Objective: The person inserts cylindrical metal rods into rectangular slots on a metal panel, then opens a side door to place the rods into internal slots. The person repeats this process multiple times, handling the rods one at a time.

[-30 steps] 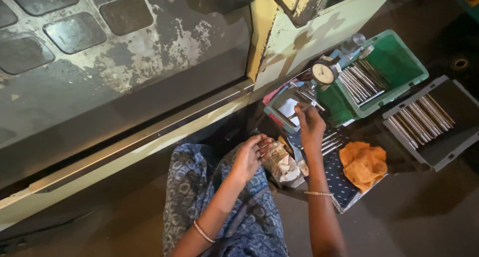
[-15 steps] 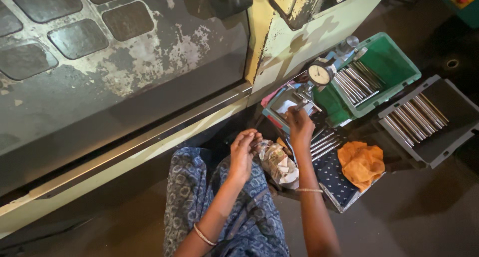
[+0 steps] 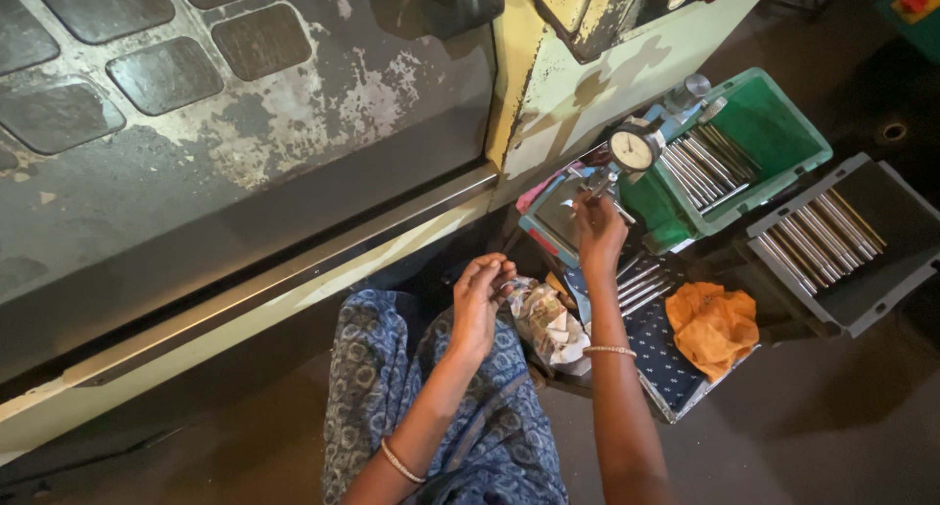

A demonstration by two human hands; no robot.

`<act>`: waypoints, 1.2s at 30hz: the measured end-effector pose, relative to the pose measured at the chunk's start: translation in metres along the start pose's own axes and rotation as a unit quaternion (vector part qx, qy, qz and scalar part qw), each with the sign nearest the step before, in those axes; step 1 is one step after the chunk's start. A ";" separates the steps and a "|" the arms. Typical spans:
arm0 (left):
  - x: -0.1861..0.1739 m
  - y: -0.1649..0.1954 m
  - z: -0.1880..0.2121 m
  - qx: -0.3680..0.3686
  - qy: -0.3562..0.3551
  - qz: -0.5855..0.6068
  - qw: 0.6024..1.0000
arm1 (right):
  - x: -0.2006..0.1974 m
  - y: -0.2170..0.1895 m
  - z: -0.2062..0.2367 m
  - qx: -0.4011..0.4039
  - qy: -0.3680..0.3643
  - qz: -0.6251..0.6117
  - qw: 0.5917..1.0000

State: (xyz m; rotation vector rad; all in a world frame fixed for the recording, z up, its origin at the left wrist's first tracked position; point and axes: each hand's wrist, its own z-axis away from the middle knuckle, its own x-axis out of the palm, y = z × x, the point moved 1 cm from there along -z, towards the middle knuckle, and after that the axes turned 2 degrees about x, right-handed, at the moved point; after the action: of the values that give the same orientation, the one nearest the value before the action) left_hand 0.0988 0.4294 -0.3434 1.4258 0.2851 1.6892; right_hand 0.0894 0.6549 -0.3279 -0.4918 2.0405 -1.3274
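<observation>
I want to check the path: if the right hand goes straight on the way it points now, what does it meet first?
Most likely the dial gauge: the right hand points up at it, holding a thin metal rod just below. Depth is unclear.

Dark concrete floor [image 3: 832,427], grey tray [image 3: 886,289] of metal rods resting on it, green crate [image 3: 783,103] just beyond the grey tray, orange cloth [image 3: 713,324] on patterned blue fabric [image 3: 666,368] beside the grey tray

Dial gauge [image 3: 634,149] just beyond the right hand [image 3: 597,233], tray of rods [image 3: 752,147] to its right; crumpled paper [image 3: 548,321] beside the left hand [image 3: 480,294], which perhaps holds something small
</observation>
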 end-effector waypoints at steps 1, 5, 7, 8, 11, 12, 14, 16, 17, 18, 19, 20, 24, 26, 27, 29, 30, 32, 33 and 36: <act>0.000 0.000 0.001 0.001 -0.001 -0.002 1.000 | 0.000 0.000 0.000 -0.014 -0.001 -0.018 1.000; 0.001 0.001 0.001 -0.004 0.004 0.005 1.000 | 0.001 0.000 -0.006 -0.041 0.000 0.001 0.999; 0.001 0.001 0.001 -0.004 0.005 0.008 1.000 | 0.002 0.000 -0.008 -0.029 -0.001 0.008 1.000; 0.001 0.001 0.001 -0.003 0.005 0.009 1.000 | 0.002 0.000 -0.009 -0.019 -0.003 -0.004 1.000; 0.001 0.002 0.002 -0.008 0.009 -0.006 1.000 | 0.003 -0.002 -0.009 0.006 -0.004 -0.020 1.000; 0.001 0.001 0.001 -0.009 0.008 -0.004 1.000 | 0.003 -0.002 -0.010 0.013 -0.002 -0.015 1.000; 0.001 0.000 0.001 -0.012 0.007 0.000 1.000 | 0.003 -0.004 -0.010 0.012 0.001 0.001 1.000; 0.000 -0.002 0.001 -0.014 0.006 -0.004 1.000 | 0.003 -0.005 -0.010 -0.004 0.004 0.020 1.000; 0.000 -0.003 0.000 -0.015 0.005 -0.006 1.000 | 0.003 -0.005 -0.010 -0.008 0.004 0.008 1.000; -0.001 -0.004 -0.001 -0.014 0.005 -0.005 1.000 | 0.003 -0.005 -0.010 -0.012 0.004 -0.003 1.000; -0.002 -0.005 -0.001 -0.012 0.004 -0.003 1.000 | 0.004 -0.005 -0.010 -0.016 0.004 -0.014 1.000; -0.003 -0.006 -0.003 -0.010 0.003 -0.001 1.000 | 0.003 -0.005 -0.009 0.000 0.025 -0.003 1.000; -0.011 -0.010 -0.007 -0.005 -0.002 0.014 1.000 | -0.016 -0.009 -0.015 -0.022 0.145 0.043 0.988; -0.015 -0.012 -0.008 -0.009 0.002 0.011 1.000 | -0.040 -0.014 -0.031 -0.072 0.190 0.025 0.979; -0.016 -0.014 -0.008 -0.014 -0.003 0.008 1.000 | -0.052 -0.017 -0.045 -0.095 0.196 -0.003 0.976; -0.015 -0.017 -0.008 -0.027 -0.014 0.004 1.000 | -0.076 -0.022 -0.067 -0.085 0.213 0.110 0.967; -0.014 -0.019 -0.007 -0.030 -0.021 0.005 0.999 | -0.085 -0.025 -0.082 -0.044 0.209 0.194 0.958; -0.012 -0.024 -0.004 -0.037 -0.036 0.009 0.999 | -0.099 -0.027 -0.104 -0.004 0.148 0.278 0.949; -0.009 -0.027 -0.002 -0.040 -0.044 -0.002 0.998 | -0.101 -0.026 -0.110 -0.007 0.093 0.279 0.956; -0.001 -0.035 0.001 -0.047 -0.065 -0.029 0.996 | -0.103 -0.026 -0.120 0.091 -0.049 0.305 0.947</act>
State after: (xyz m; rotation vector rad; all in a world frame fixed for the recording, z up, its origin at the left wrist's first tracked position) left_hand 0.1164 0.4491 -0.3665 1.4372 0.1709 1.5347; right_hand 0.0794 0.7874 -0.2389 0.1551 1.7580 -1.0608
